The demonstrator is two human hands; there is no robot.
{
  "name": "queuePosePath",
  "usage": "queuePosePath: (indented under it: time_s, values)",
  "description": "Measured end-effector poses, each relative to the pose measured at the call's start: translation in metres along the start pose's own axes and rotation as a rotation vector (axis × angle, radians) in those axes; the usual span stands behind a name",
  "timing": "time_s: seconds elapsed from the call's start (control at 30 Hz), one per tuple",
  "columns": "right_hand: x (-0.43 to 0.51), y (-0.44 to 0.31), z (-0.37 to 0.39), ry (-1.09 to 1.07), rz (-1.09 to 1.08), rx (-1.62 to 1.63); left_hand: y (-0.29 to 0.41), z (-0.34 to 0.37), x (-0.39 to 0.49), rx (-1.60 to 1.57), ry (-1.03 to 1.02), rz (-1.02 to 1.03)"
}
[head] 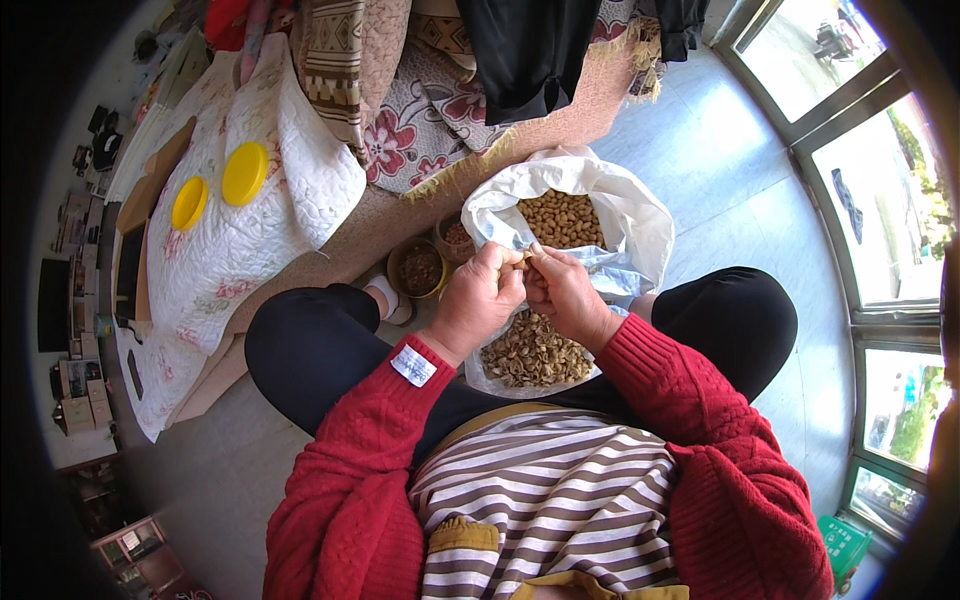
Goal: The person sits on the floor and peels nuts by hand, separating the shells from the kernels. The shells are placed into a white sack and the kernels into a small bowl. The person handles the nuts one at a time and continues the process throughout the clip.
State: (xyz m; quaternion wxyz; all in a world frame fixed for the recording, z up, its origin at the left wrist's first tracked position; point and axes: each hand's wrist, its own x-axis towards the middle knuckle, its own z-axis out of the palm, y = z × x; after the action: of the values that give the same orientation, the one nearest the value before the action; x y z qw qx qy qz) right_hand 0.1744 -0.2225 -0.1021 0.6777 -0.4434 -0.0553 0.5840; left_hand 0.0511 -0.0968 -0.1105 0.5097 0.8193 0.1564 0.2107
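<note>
My left hand (480,296) and my right hand (566,292) meet at the fingertips, pinching one peanut pod (525,259) between them. Just beyond them stands a white plastic sack (637,199), rolled open, with unshelled peanuts (562,217) inside. Below my hands, between my legs, a clear bag or tub holds a heap of broken peanut shells (532,352). Left of the sack sits a small container of pinkish shelled peanuts (455,234). Beside it is a yellow-rimmed bowl (415,268) with dark brown contents. My hands partly hide the near side of the sack.
At the left, a sofa or bed bears a white quilted cover (262,262) with two yellow lids (245,174) on it. Black clothing (525,56) hangs over patterned covers at the top. Glazed doors (862,187) line the right. A green box (841,551) stands lower right.
</note>
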Motion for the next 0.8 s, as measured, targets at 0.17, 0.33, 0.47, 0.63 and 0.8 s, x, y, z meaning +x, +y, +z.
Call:
queuePosePath:
  time_s: [0.17, 0.33, 0.47, 0.63, 0.8]
  values:
    - [0.005, 0.003, -0.004, 0.015, 0.044, 0.080, -0.008, 0.003, -0.001, -0.170, -0.005, -0.045]
    - [0.006, -0.002, -0.003, 0.048, 0.102, 0.126, 0.011, -0.004, 0.000, -0.479, -0.055, -0.180]
    - [0.008, -0.004, -0.012, 0.146, 0.061, 0.120, 0.021, -0.016, 0.002, -0.551, -0.238, -0.281]
    - [0.005, -0.024, -0.010, 0.133, -0.064, -0.042, 0.023, -0.025, 0.007, -0.813, -0.381, -0.648]
    - [0.004, -0.009, -0.003, -0.017, -0.556, -0.841, 0.014, -0.024, 0.011, -0.941, -0.290, -0.714]
